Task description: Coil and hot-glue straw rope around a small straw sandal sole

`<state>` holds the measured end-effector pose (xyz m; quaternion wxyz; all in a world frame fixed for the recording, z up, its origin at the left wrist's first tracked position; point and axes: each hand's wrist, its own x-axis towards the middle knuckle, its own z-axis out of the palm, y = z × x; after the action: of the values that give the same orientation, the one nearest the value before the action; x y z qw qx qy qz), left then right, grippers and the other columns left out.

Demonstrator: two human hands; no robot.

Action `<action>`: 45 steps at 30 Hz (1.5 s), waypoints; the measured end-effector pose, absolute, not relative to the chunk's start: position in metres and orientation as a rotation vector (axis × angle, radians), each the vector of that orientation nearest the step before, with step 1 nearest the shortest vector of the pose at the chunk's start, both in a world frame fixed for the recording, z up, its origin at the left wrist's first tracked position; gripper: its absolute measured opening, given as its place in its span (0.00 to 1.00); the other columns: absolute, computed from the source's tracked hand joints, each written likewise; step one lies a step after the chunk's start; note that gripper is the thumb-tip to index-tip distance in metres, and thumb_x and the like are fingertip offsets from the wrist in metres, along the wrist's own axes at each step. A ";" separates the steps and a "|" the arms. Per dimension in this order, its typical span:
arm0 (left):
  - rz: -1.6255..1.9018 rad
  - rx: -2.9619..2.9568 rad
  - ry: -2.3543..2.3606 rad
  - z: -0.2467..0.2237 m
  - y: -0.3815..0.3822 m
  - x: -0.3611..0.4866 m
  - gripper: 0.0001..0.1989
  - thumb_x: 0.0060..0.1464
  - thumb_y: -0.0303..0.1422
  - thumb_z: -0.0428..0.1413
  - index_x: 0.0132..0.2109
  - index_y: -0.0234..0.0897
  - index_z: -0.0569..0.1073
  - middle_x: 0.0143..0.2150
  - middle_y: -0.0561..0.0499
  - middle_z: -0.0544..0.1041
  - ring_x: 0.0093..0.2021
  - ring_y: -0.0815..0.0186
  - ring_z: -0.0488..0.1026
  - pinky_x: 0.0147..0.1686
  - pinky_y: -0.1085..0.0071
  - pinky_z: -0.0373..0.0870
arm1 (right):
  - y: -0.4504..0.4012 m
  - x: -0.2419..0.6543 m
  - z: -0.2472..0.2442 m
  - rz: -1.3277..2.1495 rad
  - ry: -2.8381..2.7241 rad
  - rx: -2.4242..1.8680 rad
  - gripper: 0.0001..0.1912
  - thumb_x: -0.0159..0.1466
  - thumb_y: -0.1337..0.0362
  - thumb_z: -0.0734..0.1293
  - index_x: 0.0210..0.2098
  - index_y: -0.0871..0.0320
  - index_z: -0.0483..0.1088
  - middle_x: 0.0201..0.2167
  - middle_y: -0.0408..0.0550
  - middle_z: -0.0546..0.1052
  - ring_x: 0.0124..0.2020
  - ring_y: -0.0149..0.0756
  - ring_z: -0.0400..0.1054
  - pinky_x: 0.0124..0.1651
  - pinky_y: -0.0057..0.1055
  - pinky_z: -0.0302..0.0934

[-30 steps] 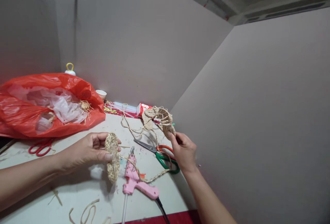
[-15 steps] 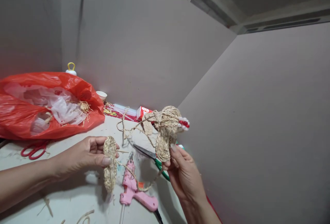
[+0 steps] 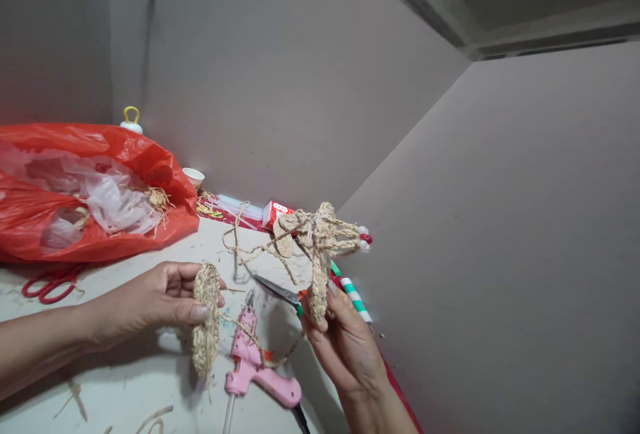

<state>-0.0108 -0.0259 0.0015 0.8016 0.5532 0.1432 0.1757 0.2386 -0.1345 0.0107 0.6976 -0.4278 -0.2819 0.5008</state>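
Note:
My left hand point(image 3: 175, 301) pinches an oval braided straw sole point(image 3: 206, 321), held on edge above the table. A braided cord point(image 3: 250, 334) trails from it toward the right. My right hand point(image 3: 345, 341) is closed on the lower end of a small braided straw sandal point(image 3: 320, 274), whose straps carry red and white beads point(image 3: 365, 239) at their tip. Between my hands lies a pink hot glue gun point(image 3: 250, 361) with a clear glue stick in its back. Scissors point(image 3: 277, 292) lie behind it, their handles partly hidden by my right hand.
At the left sits a red plastic bag point(image 3: 165, 221) with straw and clear plastic inside. Red-handled scissors point(image 3: 53, 285) lie before it. Along the wall are a white cup point(image 3: 193, 177), a red and white box point(image 3: 277, 214) and a green-striped roll point(image 3: 356, 299). Straw scraps lie in front.
My right hand has turned the sandal from its broad face to nearly edge-on, so its straps and beads stick out to the right. My left hand keeps its hold; the view has shifted slightly.

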 end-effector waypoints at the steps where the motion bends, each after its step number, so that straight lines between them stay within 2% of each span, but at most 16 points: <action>1: 0.377 1.187 0.309 0.001 -0.026 -0.011 0.11 0.50 0.34 0.64 0.42 0.37 0.77 0.38 0.51 0.79 0.40 0.63 0.75 0.45 0.67 0.69 | -0.134 0.239 0.010 1.106 -0.630 -0.963 0.15 0.47 0.58 0.80 0.25 0.58 0.74 0.15 0.35 0.69 0.14 0.20 0.55 0.16 0.16 0.56; 9: 0.366 1.183 0.286 -0.002 -0.026 -0.011 0.11 0.49 0.33 0.65 0.41 0.37 0.77 0.38 0.51 0.79 0.39 0.66 0.75 0.43 0.71 0.67 | -0.137 0.239 0.004 0.956 -0.686 -1.121 0.17 0.49 0.54 0.79 0.21 0.60 0.74 0.13 0.36 0.68 0.14 0.21 0.61 0.18 0.17 0.59; 15: 0.376 1.111 0.291 -0.003 -0.023 -0.013 0.15 0.47 0.35 0.66 0.42 0.35 0.77 0.38 0.50 0.78 0.37 0.67 0.73 0.38 0.73 0.66 | -0.101 0.271 0.000 0.804 -0.660 -1.277 0.18 0.43 0.56 0.81 0.23 0.61 0.74 0.14 0.37 0.70 0.14 0.23 0.62 0.19 0.20 0.62; 18: 0.387 1.061 0.275 -0.003 -0.021 -0.013 0.18 0.45 0.34 0.67 0.44 0.34 0.76 0.40 0.49 0.79 0.38 0.67 0.74 0.39 0.72 0.67 | -0.079 0.290 -0.004 0.711 -0.612 -1.311 0.21 0.40 0.56 0.81 0.29 0.59 0.75 0.25 0.41 0.78 0.25 0.28 0.72 0.28 0.21 0.68; 20: 0.418 1.020 0.249 -0.004 -0.020 -0.013 0.23 0.44 0.32 0.68 0.49 0.36 0.74 0.41 0.49 0.79 0.39 0.66 0.74 0.40 0.71 0.68 | -0.074 0.289 -0.008 0.650 -0.596 -1.323 0.22 0.44 0.54 0.80 0.35 0.55 0.74 0.33 0.40 0.80 0.33 0.30 0.74 0.33 0.23 0.69; 23: 0.425 0.978 0.201 -0.005 -0.020 -0.012 0.26 0.43 0.29 0.68 0.51 0.35 0.73 0.42 0.47 0.80 0.40 0.65 0.76 0.42 0.69 0.69 | -0.086 0.265 -0.007 0.618 -0.676 -1.330 0.21 0.53 0.54 0.76 0.44 0.50 0.74 0.44 0.41 0.79 0.41 0.30 0.73 0.40 0.23 0.68; 26: 0.398 0.951 0.169 -0.006 -0.020 -0.012 0.26 0.42 0.29 0.69 0.50 0.33 0.73 0.42 0.44 0.81 0.39 0.65 0.77 0.43 0.69 0.70 | -0.106 0.230 0.003 0.745 -0.940 -1.369 0.17 0.56 0.52 0.75 0.41 0.54 0.78 0.40 0.47 0.81 0.40 0.33 0.74 0.44 0.25 0.67; 29: 0.325 0.927 0.161 -0.007 -0.022 -0.013 0.23 0.41 0.29 0.69 0.46 0.32 0.73 0.41 0.44 0.81 0.37 0.65 0.78 0.41 0.70 0.71 | -0.117 0.201 0.019 0.865 -1.259 -1.325 0.11 0.60 0.53 0.72 0.35 0.52 0.80 0.33 0.45 0.81 0.36 0.33 0.73 0.40 0.25 0.67; 33: 0.281 0.898 0.164 -0.009 -0.024 -0.014 0.22 0.38 0.28 0.70 0.42 0.32 0.73 0.39 0.45 0.82 0.36 0.66 0.79 0.40 0.71 0.73 | -0.111 0.183 0.030 1.089 -1.376 -1.246 0.07 0.59 0.56 0.72 0.32 0.51 0.80 0.29 0.42 0.80 0.31 0.29 0.70 0.35 0.23 0.64; 38: 0.298 0.903 0.184 -0.009 -0.024 -0.013 0.21 0.37 0.26 0.70 0.40 0.32 0.72 0.39 0.43 0.82 0.36 0.65 0.79 0.38 0.71 0.73 | -0.103 0.180 0.020 1.290 -1.169 -1.221 0.13 0.52 0.57 0.77 0.34 0.54 0.77 0.26 0.39 0.76 0.27 0.26 0.67 0.31 0.21 0.62; 41: 0.296 0.905 0.201 -0.008 -0.024 -0.012 0.21 0.36 0.26 0.70 0.40 0.32 0.73 0.37 0.46 0.82 0.35 0.66 0.79 0.38 0.71 0.73 | -0.104 0.178 0.013 1.417 -1.084 -1.144 0.14 0.51 0.58 0.78 0.34 0.55 0.77 0.26 0.40 0.76 0.26 0.26 0.68 0.31 0.22 0.63; 45: 0.298 0.921 0.250 -0.010 -0.025 -0.011 0.23 0.35 0.27 0.70 0.41 0.32 0.74 0.37 0.48 0.80 0.35 0.67 0.77 0.38 0.72 0.72 | -0.106 0.172 0.011 1.441 -1.014 -1.072 0.16 0.47 0.60 0.80 0.34 0.55 0.78 0.27 0.40 0.76 0.27 0.27 0.68 0.33 0.23 0.64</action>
<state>-0.0109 -0.0247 -0.0101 0.8776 0.4415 0.1201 0.1429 0.1720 -0.1063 0.0108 0.5138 -0.4458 -0.4218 0.5995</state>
